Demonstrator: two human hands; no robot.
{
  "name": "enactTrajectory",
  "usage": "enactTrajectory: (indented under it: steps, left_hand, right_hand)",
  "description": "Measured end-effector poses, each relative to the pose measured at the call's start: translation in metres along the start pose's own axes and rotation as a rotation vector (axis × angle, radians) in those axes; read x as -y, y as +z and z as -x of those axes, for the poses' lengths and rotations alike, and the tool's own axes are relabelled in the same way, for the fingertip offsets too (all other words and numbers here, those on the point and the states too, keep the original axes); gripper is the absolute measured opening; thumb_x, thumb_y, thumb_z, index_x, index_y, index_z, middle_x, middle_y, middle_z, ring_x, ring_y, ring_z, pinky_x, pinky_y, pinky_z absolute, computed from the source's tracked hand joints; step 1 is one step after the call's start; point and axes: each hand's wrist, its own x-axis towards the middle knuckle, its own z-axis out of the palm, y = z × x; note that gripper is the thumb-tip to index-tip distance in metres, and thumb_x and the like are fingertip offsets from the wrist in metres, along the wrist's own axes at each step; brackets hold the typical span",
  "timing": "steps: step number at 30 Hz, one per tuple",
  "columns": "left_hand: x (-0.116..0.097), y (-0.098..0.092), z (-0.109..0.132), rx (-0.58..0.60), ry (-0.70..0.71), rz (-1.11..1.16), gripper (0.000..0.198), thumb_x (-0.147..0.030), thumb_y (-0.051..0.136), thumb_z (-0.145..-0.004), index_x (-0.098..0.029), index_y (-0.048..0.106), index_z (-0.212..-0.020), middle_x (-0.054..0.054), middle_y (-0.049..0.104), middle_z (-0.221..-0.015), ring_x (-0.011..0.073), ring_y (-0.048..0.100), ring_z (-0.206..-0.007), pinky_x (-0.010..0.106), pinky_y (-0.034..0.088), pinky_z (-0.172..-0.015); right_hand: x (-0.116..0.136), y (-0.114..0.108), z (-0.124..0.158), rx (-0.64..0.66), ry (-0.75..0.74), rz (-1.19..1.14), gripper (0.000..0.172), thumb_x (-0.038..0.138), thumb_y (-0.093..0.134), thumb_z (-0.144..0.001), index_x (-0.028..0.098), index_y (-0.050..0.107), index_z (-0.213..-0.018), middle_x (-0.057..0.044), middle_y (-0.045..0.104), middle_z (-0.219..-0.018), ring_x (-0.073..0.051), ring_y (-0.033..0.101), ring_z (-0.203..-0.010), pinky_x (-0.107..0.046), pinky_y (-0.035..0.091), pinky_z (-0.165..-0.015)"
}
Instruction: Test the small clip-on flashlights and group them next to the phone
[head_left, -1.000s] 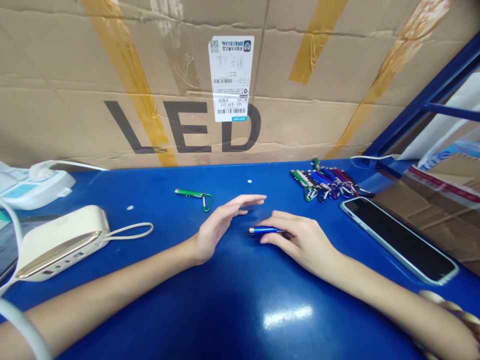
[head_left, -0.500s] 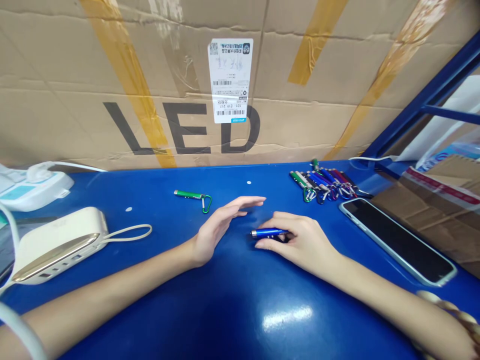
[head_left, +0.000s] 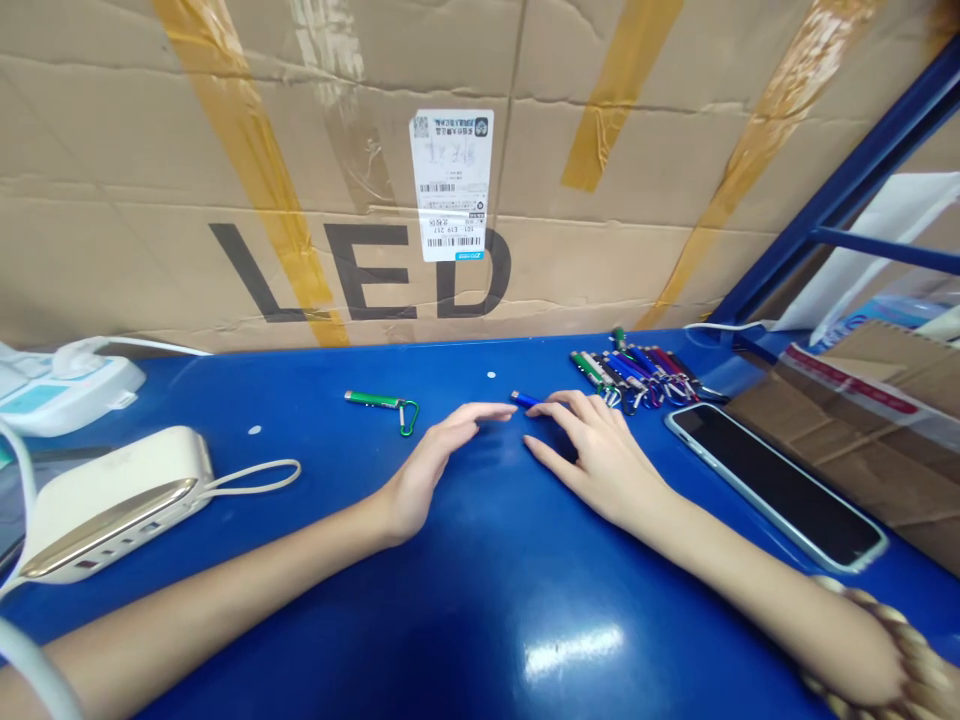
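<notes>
A blue keychain penlight (head_left: pixel 527 399) lies on the blue table, its right part hidden behind my right hand (head_left: pixel 600 450). That hand's fingertips are at the penlight, with the thumb held apart from it and the fingers spread. To the left, my left hand (head_left: pixel 431 465) is open on its edge, fingers stretched toward the penlight and holding nothing. Beyond it lies a green penlight (head_left: pixel 373 400) with a green carabiner clip at its right end.
Several penlights with carabiners (head_left: pixel 637 375) lie in a row at the back right. A phone (head_left: pixel 776 485) rests near a cardboard piece (head_left: pixel 847 410). At left are a cream power bank (head_left: pixel 124 500) and a white power strip (head_left: pixel 75 385). A large carton (head_left: pixel 300 150) stands behind.
My right hand has moved away from me with the blue penlight, which now lies on the table, and its fingers have spread. My left hand keeps nearly the same pose.
</notes>
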Motion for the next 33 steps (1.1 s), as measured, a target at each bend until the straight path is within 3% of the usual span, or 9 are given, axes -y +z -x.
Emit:
enactTrajectory:
  steps: [5, 10, 15, 19, 23, 25, 29, 31, 33]
  left_hand:
    - [-0.004, 0.003, 0.002, -0.030, 0.023, -0.627, 0.026, -0.023, 0.041, -0.086, -0.019, 0.061, -0.101, 0.007, 0.064, -0.109, 0.0237, 0.051, -0.112, 0.044, 0.034, -0.102]
    - [0.003, 0.001, 0.004, -0.077, 0.169, -1.315, 0.038, -0.010, 0.037, -0.085, -0.011, 0.055, -0.118, 0.018, 0.056, -0.126, 0.0371, 0.033, -0.132, 0.055, 0.033, -0.099]
    - [0.002, -0.009, 0.008, -0.297, -0.070, -1.698, 0.049, -0.002, 0.020, -0.085, 0.004, 0.047, -0.126, 0.036, 0.047, -0.128, 0.0488, 0.045, -0.119, 0.059, 0.041, -0.082]
    - [0.001, -0.020, 0.008, -0.320, -0.219, -1.715, 0.049, 0.001, 0.014, -0.083, 0.007, 0.057, -0.107, 0.039, 0.058, -0.105, 0.0450, 0.063, -0.086, 0.051, 0.047, -0.060]
    - [0.004, -0.014, 0.003, -0.163, -0.053, -1.659, 0.044, 0.006, 0.021, -0.082, -0.004, 0.062, -0.094, 0.025, 0.063, -0.090, 0.0354, 0.063, -0.086, 0.046, 0.049, -0.070]
    - [0.005, -0.007, 0.002, -0.054, 0.044, -1.611, 0.040, 0.004, 0.027, -0.084, -0.010, 0.061, -0.099, 0.018, 0.064, -0.097, 0.0300, 0.062, -0.092, 0.042, 0.049, -0.077]
    - [0.004, 0.001, 0.004, 0.303, 0.322, -1.358, 0.034, -0.005, 0.035, -0.090, -0.015, 0.053, -0.116, 0.013, 0.059, -0.118, 0.0248, 0.054, -0.109, 0.039, 0.047, -0.088]
    - [0.003, 0.000, 0.006, 0.350, 0.380, -1.209, 0.032, -0.009, 0.034, -0.092, -0.016, 0.051, -0.118, 0.011, 0.058, -0.119, 0.0221, 0.054, -0.108, 0.037, 0.046, -0.090]
    - [0.003, -0.001, 0.007, 0.298, 0.381, -1.088, 0.028, -0.013, 0.034, -0.093, -0.016, 0.053, -0.114, 0.011, 0.058, -0.114, 0.0199, 0.055, -0.104, 0.034, 0.046, -0.090]
  right_hand:
    - [-0.026, 0.012, -0.006, -0.106, 0.119, 0.139, 0.047, 0.051, 0.036, -0.091, 0.020, 0.057, -0.120, -0.015, 0.052, -0.123, -0.032, 0.046, -0.116, -0.051, 0.039, -0.090]
    - [-0.047, 0.018, -0.009, -0.190, 0.247, 0.311, 0.059, 0.057, 0.033, -0.089, 0.013, 0.059, -0.118, -0.020, 0.050, -0.121, -0.036, 0.046, -0.111, -0.052, 0.040, -0.088]
    - [-0.044, 0.013, -0.009, -0.220, 0.187, 0.286, 0.051, 0.052, 0.037, -0.090, 0.015, 0.057, -0.119, -0.019, 0.049, -0.121, -0.035, 0.045, -0.112, -0.051, 0.040, -0.088]
    - [-0.033, 0.005, -0.009, -0.206, 0.109, 0.146, 0.039, 0.045, 0.043, -0.089, 0.019, 0.058, -0.116, -0.016, 0.048, -0.122, -0.033, 0.043, -0.117, -0.051, 0.040, -0.091]
    - [-0.022, 0.003, -0.008, -0.116, -0.014, -0.087, 0.027, 0.035, 0.049, -0.089, 0.021, 0.062, -0.108, -0.012, 0.053, -0.114, -0.027, 0.050, -0.111, -0.046, 0.042, -0.092]
    - [-0.019, 0.004, -0.008, -0.074, -0.055, -0.180, 0.024, 0.032, 0.051, -0.088, 0.022, 0.063, -0.106, -0.010, 0.056, -0.110, -0.025, 0.053, -0.105, -0.045, 0.044, -0.091]
    - [-0.016, 0.004, -0.008, -0.022, -0.121, -0.248, 0.023, 0.028, 0.051, -0.089, 0.022, 0.065, -0.106, -0.009, 0.058, -0.109, -0.023, 0.055, -0.102, -0.043, 0.045, -0.091]
    - [-0.013, 0.002, -0.007, 0.003, -0.155, -0.281, 0.023, 0.028, 0.050, -0.090, 0.022, 0.065, -0.107, -0.009, 0.058, -0.108, -0.022, 0.056, -0.102, -0.043, 0.044, -0.093]
    - [-0.010, 0.000, -0.007, 0.035, -0.172, -0.322, 0.025, 0.030, 0.048, -0.092, 0.022, 0.063, -0.109, -0.008, 0.059, -0.106, -0.021, 0.056, -0.101, -0.042, 0.043, -0.094]
